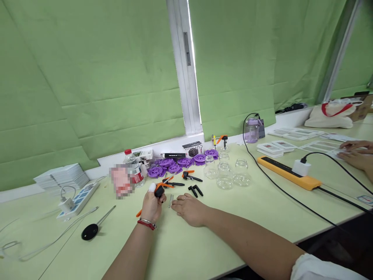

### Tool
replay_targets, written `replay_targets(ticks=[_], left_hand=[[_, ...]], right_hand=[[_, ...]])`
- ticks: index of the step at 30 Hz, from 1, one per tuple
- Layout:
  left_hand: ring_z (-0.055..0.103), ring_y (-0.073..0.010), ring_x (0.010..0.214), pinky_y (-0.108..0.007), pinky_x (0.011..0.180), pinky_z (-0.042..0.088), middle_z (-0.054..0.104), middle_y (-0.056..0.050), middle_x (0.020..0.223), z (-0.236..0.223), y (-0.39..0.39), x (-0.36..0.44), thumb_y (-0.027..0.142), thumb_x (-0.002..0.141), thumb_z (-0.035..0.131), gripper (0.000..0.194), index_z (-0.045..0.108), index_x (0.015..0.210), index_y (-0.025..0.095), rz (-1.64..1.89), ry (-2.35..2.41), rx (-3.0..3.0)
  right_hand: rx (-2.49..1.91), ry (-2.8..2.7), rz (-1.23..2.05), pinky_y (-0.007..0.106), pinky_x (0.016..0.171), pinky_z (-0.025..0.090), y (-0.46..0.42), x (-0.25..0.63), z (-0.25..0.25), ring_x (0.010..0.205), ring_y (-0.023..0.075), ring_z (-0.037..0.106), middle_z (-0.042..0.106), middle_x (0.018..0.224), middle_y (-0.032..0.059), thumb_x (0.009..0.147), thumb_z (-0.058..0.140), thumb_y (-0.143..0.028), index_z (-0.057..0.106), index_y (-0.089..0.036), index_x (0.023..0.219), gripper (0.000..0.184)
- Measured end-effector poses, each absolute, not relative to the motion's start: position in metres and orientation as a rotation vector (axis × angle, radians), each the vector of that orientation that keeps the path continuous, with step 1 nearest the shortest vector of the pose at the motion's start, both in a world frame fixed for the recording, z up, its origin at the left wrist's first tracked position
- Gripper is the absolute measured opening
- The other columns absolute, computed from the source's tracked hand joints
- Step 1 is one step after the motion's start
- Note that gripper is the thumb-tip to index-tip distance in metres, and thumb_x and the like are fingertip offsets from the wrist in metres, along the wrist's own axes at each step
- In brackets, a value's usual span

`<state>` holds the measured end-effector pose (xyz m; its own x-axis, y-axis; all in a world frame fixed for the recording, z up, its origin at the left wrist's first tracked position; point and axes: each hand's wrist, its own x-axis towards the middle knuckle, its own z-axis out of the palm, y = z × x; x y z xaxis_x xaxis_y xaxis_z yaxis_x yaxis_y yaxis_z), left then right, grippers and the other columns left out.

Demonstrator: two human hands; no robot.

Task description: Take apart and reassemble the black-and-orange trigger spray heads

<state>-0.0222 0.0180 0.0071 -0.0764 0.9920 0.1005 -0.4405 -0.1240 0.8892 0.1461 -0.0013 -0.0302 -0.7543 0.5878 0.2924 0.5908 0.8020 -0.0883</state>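
My left hand is closed around a black-and-orange part, whose exact kind I cannot make out. A white cover sits on the thumb. Palm down on the table, my right hand has its fingers stretched out. Its fingertips are right beside two thin metal rods; I cannot tell whether they touch. Just beyond the hands lie two short black pieces and more black-and-orange parts.
Purple slotted discs and clear glass jars stand behind. To the left are a bottle, a white power strip and a black round-headed item. An orange power strip lies right, near another person's hands.
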Motion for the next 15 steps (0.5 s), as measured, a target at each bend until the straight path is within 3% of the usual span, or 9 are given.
replay_targets(ticks=[3,8,12,15], left_hand=[[0.036,-0.0062,0.041,-0.023,0.043,0.030,0.045,0.004,0.055,0.0073,0.0179,-0.0222,0.043,0.078,0.053,0.028,0.046,0.070,0.017,1.516,0.846,0.910],[0.035,-0.0062,0.040,-0.024,0.043,0.032,0.044,0.004,0.055,0.0092,0.0152,-0.0181,0.043,0.077,0.054,0.028,0.047,0.069,0.016,1.513,0.885,0.887],[0.035,-0.0061,0.040,-0.023,0.042,0.031,0.043,0.005,0.054,0.0091,0.0147,-0.0172,0.043,0.076,0.055,0.028,0.048,0.070,0.016,1.509,0.889,0.888],[0.035,-0.0061,0.040,-0.023,0.042,0.031,0.043,0.005,0.054,0.0079,0.0161,-0.0189,0.043,0.076,0.055,0.028,0.049,0.071,0.016,1.508,0.891,0.895]], right_hand=[[-0.894,-2.683,-0.042,0.038,0.091,0.032,-0.0053,0.1464,-0.0276,0.116,0.0227,0.044,0.053,0.129,0.0085,0.090,0.038,-0.025,0.051,-0.018,0.122,0.035],[-0.838,-2.723,-0.113,0.039,0.094,0.030,-0.0029,0.1445,-0.0307,0.126,0.0235,0.034,0.044,0.137,0.0091,0.086,0.038,-0.018,0.042,-0.018,0.131,0.046],[-0.739,-2.781,-0.156,0.037,0.092,0.031,-0.0013,0.1440,-0.0311,0.120,0.0217,0.041,0.049,0.133,0.0071,0.082,0.042,-0.013,0.046,-0.018,0.127,0.045],[-0.666,-2.789,-0.234,0.033,0.086,0.034,-0.0080,0.1438,-0.0260,0.107,0.0183,0.050,0.060,0.117,0.0075,0.082,0.044,-0.012,0.052,-0.019,0.117,0.037]])
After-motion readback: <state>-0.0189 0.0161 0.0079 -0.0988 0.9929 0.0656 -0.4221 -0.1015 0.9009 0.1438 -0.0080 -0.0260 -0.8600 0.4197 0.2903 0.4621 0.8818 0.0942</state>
